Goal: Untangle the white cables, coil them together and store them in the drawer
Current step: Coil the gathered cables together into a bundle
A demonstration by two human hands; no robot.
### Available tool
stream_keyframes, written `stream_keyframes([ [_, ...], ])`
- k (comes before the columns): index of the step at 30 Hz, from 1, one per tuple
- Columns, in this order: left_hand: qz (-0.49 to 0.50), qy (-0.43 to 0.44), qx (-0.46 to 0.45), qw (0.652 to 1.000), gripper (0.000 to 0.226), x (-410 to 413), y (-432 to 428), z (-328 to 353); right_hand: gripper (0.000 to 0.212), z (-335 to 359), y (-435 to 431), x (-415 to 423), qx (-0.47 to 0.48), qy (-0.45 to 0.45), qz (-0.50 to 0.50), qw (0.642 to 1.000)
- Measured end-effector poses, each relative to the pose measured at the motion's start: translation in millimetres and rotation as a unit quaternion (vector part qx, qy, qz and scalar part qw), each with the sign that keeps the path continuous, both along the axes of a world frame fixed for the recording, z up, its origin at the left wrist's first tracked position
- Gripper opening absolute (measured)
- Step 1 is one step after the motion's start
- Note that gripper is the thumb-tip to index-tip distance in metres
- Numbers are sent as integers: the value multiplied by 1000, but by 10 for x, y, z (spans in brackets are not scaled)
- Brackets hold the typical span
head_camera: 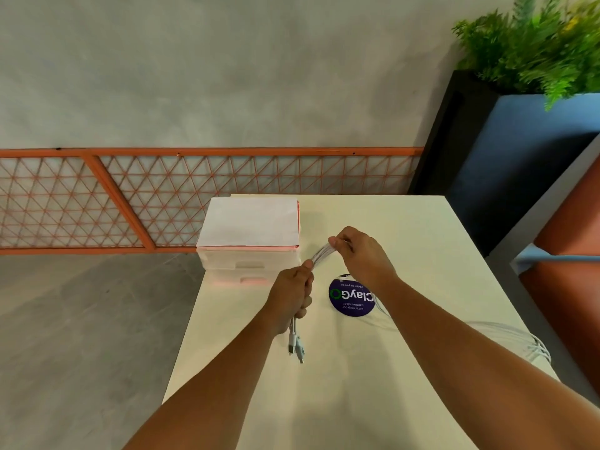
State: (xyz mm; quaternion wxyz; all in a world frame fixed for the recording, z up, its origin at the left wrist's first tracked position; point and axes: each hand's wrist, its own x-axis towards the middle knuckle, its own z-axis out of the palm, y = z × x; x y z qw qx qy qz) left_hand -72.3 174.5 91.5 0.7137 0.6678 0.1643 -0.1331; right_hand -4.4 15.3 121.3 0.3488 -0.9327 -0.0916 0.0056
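Head view: if I tug too fast, slack of the thin white cables could slip off the cream desk at its R edge & re-knot, as my left grip fists them, plugs dangling below, w/ right grip pinching the blurred span btwn.

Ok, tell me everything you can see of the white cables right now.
The white cables are thin, plastic-looking leads, several bunched together. The left hand grips the bundle in a fist, and the plug ends hang below it over the table. A short stretch, motion-blurred, runs up to the right hand, which pinches it. The rest trails past the right forearm and lies in loose loops at the table's right edge. How tangled they are cannot be told.
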Motion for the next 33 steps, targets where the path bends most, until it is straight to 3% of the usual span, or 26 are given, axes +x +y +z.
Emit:
stream_keyframes([
  [2, 21, -12, -25, 999, 43, 12, -6, 16, 22, -30, -14, 5, 5, -9, -3, 1000],
  [5, 38, -28, -63, 997, 44, 63, 32, 34, 27, -106, -60, -56, 33, -87, -26, 995],
  [9, 67, -29, -76, 994, 45, 152, 61, 70, 15, -250, 14, -371, 139, -162, -10, 977],
  [12, 84, -39, -78, 993, 45, 224, 4, 91, 11, -468, 150, -695, 185, -69, 53, 979],
  [16, 82, -71, -62, 992, 45, 288, -98, 131, 31, -625, 252, -952, 231, 63, 70, 968],
  [18, 85, -84, -71, 990, 46, 319, -143, 151, 36, -650, 271, -953, 209, 78, 38, 974],
  [22, 94, -97, -94, 986, 46, 370, -220, 212, 14, -625, 303, -902, 196, 93, 16, 976],
  [26, 74, -98, -118, 985, 46, 388, -223, 280, 26, -577, 275, -850, 246, 125, 24, 961],
  [28, 58, -89, -132, 986, 45, 399, -185, 285, 31, -526, 262, -831, 337, 192, 23, 922],
  [29, 50, -82, -142, 985, 44, 401, -165, 284, 33, -497, 255, -825, 406, 246, 15, 880],
  [33, 24, -60, -186, 980, 42, 368, -121, 293, 32, -400, 166, -801, 567, 491, 14, 661],
])
